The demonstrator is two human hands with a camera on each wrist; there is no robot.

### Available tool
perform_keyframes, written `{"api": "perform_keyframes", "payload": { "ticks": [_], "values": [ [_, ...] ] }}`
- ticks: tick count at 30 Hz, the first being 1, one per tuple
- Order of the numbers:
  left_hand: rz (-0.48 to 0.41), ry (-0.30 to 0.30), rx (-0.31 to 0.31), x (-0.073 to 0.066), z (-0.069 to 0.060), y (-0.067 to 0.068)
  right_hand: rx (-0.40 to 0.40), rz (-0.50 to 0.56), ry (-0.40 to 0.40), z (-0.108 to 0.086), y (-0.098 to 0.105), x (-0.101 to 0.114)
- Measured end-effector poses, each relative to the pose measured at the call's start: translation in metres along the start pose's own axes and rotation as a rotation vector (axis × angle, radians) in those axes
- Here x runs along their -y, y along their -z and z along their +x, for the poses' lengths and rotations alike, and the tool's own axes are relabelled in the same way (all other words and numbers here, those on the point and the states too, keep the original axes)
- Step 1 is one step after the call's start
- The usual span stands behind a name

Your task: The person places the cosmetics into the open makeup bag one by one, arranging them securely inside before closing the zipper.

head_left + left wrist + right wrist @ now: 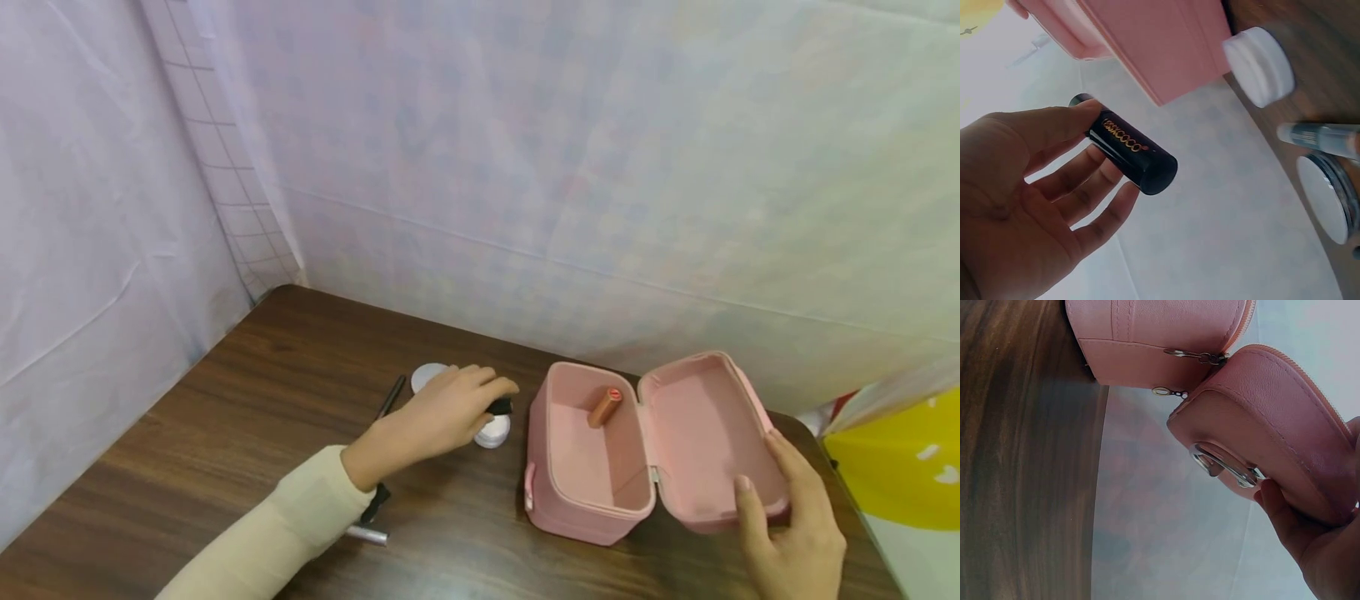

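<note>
My left hand (442, 408) pinches a short black lipstick tube (1132, 150) with gold lettering between thumb and fingertips. It hovers left of a pink cosmetic case (581, 521), above a white round jar (492, 432) on the table. The case stands with its lid (701, 429) swung out to the right. Inside, a copper-coloured lipstick (604, 407) leans against the wall. With my right hand (798, 521) I hold the lid's outer edge; the right wrist view shows my fingers by the lid's metal-ringed handle (1229, 465).
Behind the left hand lies a white round-topped container (427, 377). A black stick (392, 396) and a silver tube (369, 535) lie partly under the left forearm. White cloth (525, 208) hangs along the table's far edge. A yellow item (900, 467) is at the right.
</note>
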State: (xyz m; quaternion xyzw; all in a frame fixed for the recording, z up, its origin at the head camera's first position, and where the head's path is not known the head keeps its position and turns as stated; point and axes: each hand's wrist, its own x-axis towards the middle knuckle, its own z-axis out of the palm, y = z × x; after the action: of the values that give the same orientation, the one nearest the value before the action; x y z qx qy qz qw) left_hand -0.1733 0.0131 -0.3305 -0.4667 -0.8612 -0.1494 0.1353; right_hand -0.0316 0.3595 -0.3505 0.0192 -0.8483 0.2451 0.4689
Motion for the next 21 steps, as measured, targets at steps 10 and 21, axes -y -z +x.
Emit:
{"api": "perform_keyframes", "payload": {
  "ticks": [10, 21],
  "values": [
    [-0.067, -0.046, -0.036, -0.014, 0.026, 0.005, 0.056, -0.025, -0.022, -0.001, 0.003, -0.001],
    [-0.168, -0.068, -0.083, -0.027, 0.043, 0.004, 0.018, -0.009, -0.002, 0.000, 0.002, 0.001]
  ]
}}
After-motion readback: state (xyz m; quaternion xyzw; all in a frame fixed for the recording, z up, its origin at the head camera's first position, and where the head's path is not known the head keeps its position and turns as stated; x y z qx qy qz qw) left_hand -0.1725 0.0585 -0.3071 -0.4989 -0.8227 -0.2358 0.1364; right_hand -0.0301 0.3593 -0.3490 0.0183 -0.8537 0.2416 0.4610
